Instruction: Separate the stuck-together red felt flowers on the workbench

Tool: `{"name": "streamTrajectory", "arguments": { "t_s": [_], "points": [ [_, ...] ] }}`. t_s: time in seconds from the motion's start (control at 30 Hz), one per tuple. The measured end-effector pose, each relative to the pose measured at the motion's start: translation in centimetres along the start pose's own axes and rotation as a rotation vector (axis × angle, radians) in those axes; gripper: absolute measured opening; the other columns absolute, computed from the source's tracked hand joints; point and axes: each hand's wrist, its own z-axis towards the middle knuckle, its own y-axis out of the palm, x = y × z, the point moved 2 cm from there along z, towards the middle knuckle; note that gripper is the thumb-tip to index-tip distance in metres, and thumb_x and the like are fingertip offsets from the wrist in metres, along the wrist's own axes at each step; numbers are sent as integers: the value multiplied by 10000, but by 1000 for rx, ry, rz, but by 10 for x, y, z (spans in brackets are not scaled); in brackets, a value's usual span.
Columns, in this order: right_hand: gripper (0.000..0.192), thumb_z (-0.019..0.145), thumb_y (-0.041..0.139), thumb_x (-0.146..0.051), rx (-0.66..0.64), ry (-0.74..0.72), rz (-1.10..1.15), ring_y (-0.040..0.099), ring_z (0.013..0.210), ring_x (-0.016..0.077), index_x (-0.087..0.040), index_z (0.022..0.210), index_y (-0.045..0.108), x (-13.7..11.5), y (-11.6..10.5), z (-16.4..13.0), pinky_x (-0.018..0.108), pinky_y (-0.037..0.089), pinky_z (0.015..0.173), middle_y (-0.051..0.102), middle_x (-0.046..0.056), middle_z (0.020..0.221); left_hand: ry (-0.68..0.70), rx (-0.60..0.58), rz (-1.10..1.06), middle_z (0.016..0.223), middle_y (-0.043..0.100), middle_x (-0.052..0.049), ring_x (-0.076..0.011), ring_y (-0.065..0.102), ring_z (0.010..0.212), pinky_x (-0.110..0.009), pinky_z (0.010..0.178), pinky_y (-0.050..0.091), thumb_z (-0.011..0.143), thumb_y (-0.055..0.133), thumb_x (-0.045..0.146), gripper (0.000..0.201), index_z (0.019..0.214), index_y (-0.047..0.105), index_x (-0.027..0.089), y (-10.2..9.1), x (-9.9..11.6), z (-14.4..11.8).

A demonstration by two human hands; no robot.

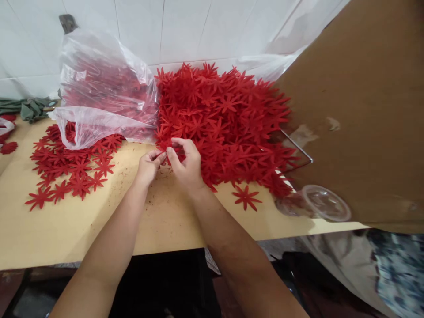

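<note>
Between my two hands, at the front left edge of a big heap of red flower cutouts [212, 115], is a red flower cutout [163, 145]. The fingers of my left hand [149, 165] pinch it from the left. My right hand [187, 163] holds it from the right with thumb and fingertips. Parts of the cutout are hidden behind the fingers and blend into the heap. A single loose red flower [246, 197] lies flat on the table, right of my right forearm.
A smaller pile of red flowers [79, 172] lies at left, partly under a clear plastic bag [102, 88] full of red pieces. A brown cardboard panel [357, 115] stands at right, beside a clear plastic tub [326, 203]. Dark crumbs dot the wooden table [165, 225].
</note>
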Motion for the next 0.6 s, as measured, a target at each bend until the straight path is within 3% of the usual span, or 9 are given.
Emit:
{"name": "streamTrajectory", "arguments": {
  "t_s": [0.13,0.23,0.4,0.6],
  "points": [
    [179,736,568,-331,-78,236,337,578,725,130,-192,845,539,13,13,-4,293,489,668,601,29,804,-6,44,-12,442,433,63,-33,346,413,-195,465,273,689,607,291,235,557,467,156,0,-1,1],
    [151,707,592,-323,-81,308,465,560,658,106,-202,774,532,16,15,-3,267,474,638,595,-6,723,18,47,-8,456,430,66,-34,343,425,-197,481,287,690,604,276,209,580,470,158,1,-1,0],
    [143,710,584,-324,-41,359,508,518,603,85,-193,693,529,16,11,1,245,442,611,560,-28,642,85,24,11,514,463,65,-36,371,470,-198,514,305,654,624,277,163,666,518,153,1,-1,-1],
    [135,722,562,-305,81,380,446,485,602,73,-184,678,521,15,5,2,229,424,617,526,-31,638,129,-50,75,553,490,53,-38,396,502,-197,512,300,626,643,329,228,633,504,148,4,-5,1]
  ]
}}
